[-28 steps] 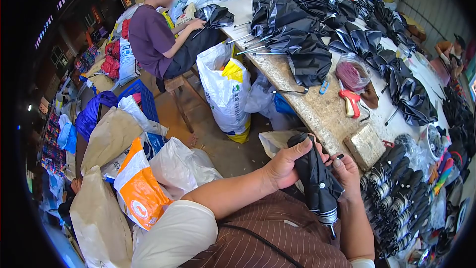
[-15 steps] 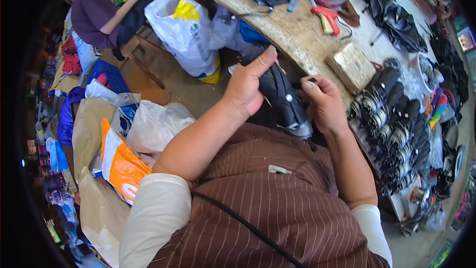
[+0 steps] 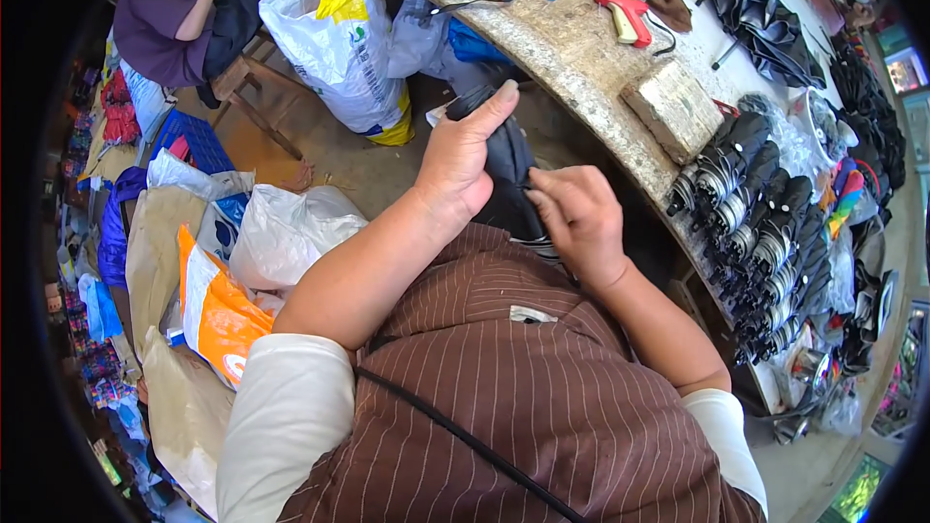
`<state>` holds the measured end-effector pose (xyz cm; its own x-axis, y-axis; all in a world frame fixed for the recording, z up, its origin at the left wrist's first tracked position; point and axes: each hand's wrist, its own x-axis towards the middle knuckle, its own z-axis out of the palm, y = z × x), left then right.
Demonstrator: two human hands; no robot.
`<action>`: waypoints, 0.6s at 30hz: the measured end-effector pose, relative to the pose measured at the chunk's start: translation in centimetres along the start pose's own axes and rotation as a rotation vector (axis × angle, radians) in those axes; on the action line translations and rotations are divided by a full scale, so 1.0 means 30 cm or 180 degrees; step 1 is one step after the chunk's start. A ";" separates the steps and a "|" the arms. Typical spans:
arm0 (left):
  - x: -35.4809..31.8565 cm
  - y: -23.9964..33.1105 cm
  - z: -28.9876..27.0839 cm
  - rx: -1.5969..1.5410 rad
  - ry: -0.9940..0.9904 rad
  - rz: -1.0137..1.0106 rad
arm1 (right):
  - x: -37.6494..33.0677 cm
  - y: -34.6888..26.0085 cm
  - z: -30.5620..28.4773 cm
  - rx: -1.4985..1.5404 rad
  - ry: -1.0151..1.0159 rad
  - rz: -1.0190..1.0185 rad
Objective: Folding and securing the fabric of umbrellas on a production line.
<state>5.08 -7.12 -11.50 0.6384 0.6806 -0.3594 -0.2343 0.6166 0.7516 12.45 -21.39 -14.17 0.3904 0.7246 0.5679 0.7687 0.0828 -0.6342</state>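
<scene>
soft light brightens the table (image 3: 572, 48), while the dim left rim blurs into black.

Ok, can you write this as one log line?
left hand: grips folded black umbrella | right hand: touches umbrella's side | workbench: glue gun

Between twelve and one o'clock, the folded umbrella (image 3: 513, 140) is plain black. At six, the brown apron (image 3: 504, 397) carries thin white pinstripes under a black cord (image 3: 463, 443). The hot-glue gun (image 3: 632, 21) at one is red and cream; the woven sack (image 3: 329, 68) at eleven, white with yellow patches; the plastic crate (image 3: 194, 143) near ten, blue.
</scene>
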 end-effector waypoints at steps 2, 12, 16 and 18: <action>0.000 -0.005 -0.018 -0.0023 0.0095 0.0058 | -0.015 -0.010 0.009 -0.0164 0.0037 -0.0170; -0.017 0.014 0.023 0.0254 0.0099 0.0293 | -0.060 0.006 0.018 -0.0380 -0.0486 -0.0341; -0.002 0.122 0.140 0.0573 -0.0649 0.0739 | -0.006 -0.003 -0.127 0.0770 -0.0234 0.0946; -0.012 0.259 0.280 0.0540 -0.1324 0.1124 | -0.010 0.053 -0.202 0.0738 0.0205 0.1078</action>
<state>9.19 -5.90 -0.88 0.7857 0.5997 0.1518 -0.3867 0.2846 0.8772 16.63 -25.63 -12.17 0.6383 0.6937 0.3337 0.4598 0.0041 -0.8880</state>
